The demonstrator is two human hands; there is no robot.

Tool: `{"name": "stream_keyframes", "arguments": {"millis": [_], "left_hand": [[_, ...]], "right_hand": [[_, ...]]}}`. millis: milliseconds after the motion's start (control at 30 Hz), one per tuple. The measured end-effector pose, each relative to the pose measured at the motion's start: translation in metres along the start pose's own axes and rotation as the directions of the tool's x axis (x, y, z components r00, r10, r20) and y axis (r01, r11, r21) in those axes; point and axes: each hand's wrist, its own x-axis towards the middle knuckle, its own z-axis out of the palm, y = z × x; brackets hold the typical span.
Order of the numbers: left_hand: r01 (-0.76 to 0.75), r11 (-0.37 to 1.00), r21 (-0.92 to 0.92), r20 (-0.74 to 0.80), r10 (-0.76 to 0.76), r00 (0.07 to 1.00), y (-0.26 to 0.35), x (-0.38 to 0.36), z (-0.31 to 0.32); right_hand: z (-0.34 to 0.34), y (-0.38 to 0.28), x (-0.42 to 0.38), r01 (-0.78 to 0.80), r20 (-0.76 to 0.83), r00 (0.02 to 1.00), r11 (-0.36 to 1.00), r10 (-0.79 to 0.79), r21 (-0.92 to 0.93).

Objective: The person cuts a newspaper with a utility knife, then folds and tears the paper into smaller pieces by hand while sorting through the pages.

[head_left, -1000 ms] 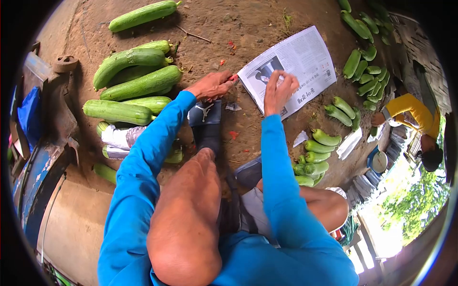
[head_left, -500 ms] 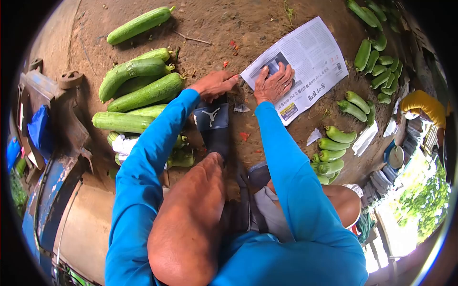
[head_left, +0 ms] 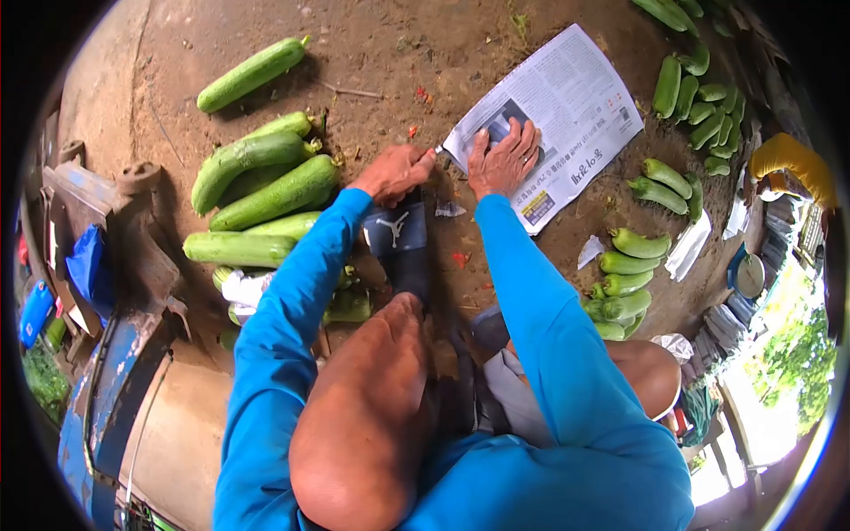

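A printed newspaper sheet [head_left: 589,115] lies on the brown dirt ground, slanting up to the right. My right hand [head_left: 505,159] rests flat over its dark picture, fingers extended and a little apart. Beside it, my left hand [head_left: 394,174] is closed, its fingertips pinched at the paper's left corner; the exact grip is small and partly hidden. Left of that hand, several long green zucchini [head_left: 274,196] lie in a pile, with a single zucchini [head_left: 252,74] farther up. A dark sandal [head_left: 394,230] with a white emblem is just below my left hand.
More green zucchini [head_left: 633,265] lie in groups along the right, near white paper scraps [head_left: 689,246]. A rusty, blue-painted metal frame [head_left: 133,203] stands at left with a blue bag [head_left: 88,265]. A yellow cloth item [head_left: 791,168] is at far right.
The view has shifted slightly, so the ground objects sit a little differently in it. Both hands stay by the newspaper, the left at its corner and the right flat on it.
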Motion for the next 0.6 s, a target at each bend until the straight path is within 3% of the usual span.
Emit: {"name": "stream_keyframes", "arguments": {"millis": [100,333,600], "left_hand": [[0.093,0.994,-0.052,0.039,-0.091,0.995,0.007,0.002,0.003],[0.140,0.979,-0.145,0.117,-0.123,0.985,0.002,-0.003,-0.005],[0.044,0.994,-0.101,0.115,-0.032,0.993,0.004,0.012,-0.004]], "right_hand": [[0.000,0.003,-0.002,-0.001,0.025,1.000,1.000,0.002,-0.019],[0.001,0.004,0.000,-0.009,-0.010,1.000,1.000,0.009,0.008],[-0.001,0.007,-0.003,-0.022,0.026,0.999,0.998,0.020,0.061]]}}
